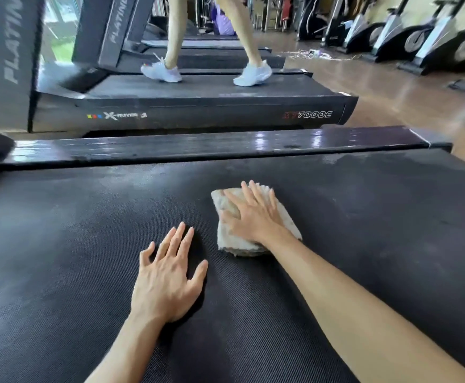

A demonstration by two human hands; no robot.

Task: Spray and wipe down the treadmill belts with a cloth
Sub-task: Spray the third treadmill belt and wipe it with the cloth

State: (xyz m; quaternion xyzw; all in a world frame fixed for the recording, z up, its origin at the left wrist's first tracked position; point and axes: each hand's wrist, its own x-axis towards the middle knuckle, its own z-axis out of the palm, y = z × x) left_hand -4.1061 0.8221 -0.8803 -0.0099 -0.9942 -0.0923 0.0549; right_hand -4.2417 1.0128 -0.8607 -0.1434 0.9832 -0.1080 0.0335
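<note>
Wiping the treadmill belt [60,244]

Our right hand [250,214] presses the folded cloth [226,241] flat mid-belt, fingers spread; our left hand [165,280] rests just beside the cloth, fingers spread too.

the treadmill belt [87,272] is black with a fine woven texture, and the cloth [234,239] is off-white. the wooden floor [391,87] is glossy brown; the shoes [252,74] on the next treadmill [212,106] are white.
</note>
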